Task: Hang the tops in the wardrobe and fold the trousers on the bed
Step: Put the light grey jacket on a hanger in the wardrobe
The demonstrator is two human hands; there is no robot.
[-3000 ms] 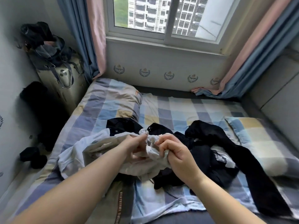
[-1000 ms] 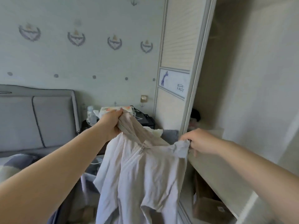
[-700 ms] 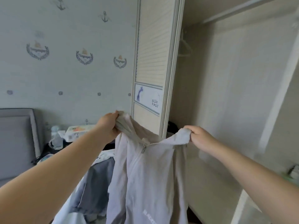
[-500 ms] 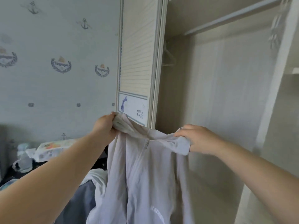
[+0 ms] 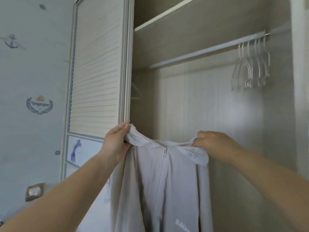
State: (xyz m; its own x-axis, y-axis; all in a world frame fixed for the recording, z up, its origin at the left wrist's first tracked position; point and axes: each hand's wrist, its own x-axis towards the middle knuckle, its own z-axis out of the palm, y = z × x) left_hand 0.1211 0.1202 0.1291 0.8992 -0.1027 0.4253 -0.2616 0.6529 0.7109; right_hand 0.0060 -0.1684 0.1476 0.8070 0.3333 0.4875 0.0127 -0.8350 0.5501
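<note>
Now the pale zip-up jacket (image 5: 160,181) has come off the bed and hangs spread in front of the open wardrobe (image 5: 192,101), below its rail (image 5: 200,51). The left hand (image 5: 115,144) pinches one shoulder, the right hand (image 5: 214,143) clamps the other. Empty hangers (image 5: 250,67) wait at the rail's right end, so hanging this top looks next; one hand must let go first.

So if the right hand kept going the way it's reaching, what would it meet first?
Probably the wardrobe's back panel. The right hand, gripping the jacket, reaches into the open bay; the hangers sit higher and to the right. Depth is unclear.
</note>
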